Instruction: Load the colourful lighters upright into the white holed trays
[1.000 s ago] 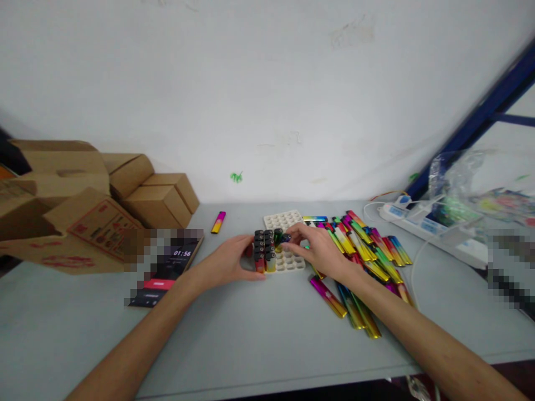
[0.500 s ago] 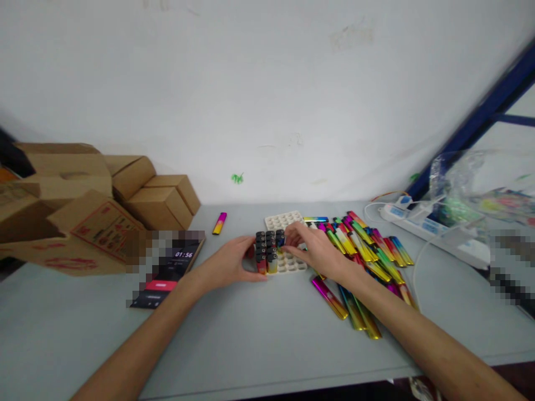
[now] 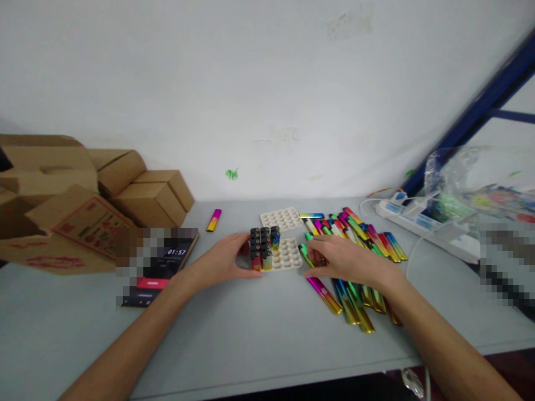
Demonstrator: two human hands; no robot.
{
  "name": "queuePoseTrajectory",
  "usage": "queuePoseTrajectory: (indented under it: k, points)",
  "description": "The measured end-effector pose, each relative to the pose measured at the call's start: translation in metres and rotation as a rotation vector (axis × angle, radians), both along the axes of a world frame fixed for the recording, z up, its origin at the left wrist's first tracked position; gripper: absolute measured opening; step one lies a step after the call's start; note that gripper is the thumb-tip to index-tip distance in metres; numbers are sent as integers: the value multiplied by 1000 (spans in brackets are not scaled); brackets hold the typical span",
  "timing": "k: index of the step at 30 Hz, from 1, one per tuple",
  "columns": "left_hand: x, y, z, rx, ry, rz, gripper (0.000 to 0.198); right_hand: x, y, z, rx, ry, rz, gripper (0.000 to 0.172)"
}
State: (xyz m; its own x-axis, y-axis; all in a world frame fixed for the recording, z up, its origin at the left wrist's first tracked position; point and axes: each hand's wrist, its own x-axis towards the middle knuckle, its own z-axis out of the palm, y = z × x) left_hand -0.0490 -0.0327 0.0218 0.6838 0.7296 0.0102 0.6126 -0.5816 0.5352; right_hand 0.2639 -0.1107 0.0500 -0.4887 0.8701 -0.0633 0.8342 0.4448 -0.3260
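Observation:
A white moulded tray (image 3: 289, 256) lies on the grey table, and several colourful lighters (image 3: 263, 246) stand upright in its left rows. My left hand (image 3: 225, 262) curls round the tray's left end, thumb against the standing lighters. To the right of the tray, my right hand (image 3: 349, 260) rests palm down on a pile of loose lighters (image 3: 363, 236). Its fingers and thumb are closed round one lighter (image 3: 307, 255) at the pile's left edge. A second white tray (image 3: 282, 217) lies just behind the first.
A single pink-yellow lighter (image 3: 214, 220) lies apart at the back. A phone (image 3: 161, 267) showing a timer sits left of my left hand, with cardboard boxes (image 3: 83, 206) beyond it. A power strip (image 3: 418, 220) with cables and a plastic bag (image 3: 472, 178) are on the right.
My right hand has left the tray after setting a lighter in it and moved right and down onto the loose pile. My left hand stays on the tray.

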Motion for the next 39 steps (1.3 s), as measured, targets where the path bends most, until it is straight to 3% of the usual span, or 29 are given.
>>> queuePoseTrajectory:
  k: [4,7,13,19,27,30,34,39]
  points:
    - [0,-1,1,-8,11,12,59,-5,2,-11,109,-12,-86,22]
    - [-1,0,-1,9,13,8,56,-9,4,-17,110,25,-102,26]
    - [-1,0,-2,13,22,7,58,-11,2,-9,-9,65,-120,31]
    - [-1,0,-1,18,25,18,56,-8,-1,-13,34,39,-66,34]
    - [1,-2,2,-15,20,28,55,-22,-1,-11,-2,90,-198,25]
    - [1,-2,1,1,-6,36,53,-18,3,-8,-7,244,-236,39]
    - [1,-2,0,13,-14,41,51,-11,8,2,14,535,-231,15]
    - [1,-1,-1,15,-7,34,50,-16,0,19,-165,890,-172,25]
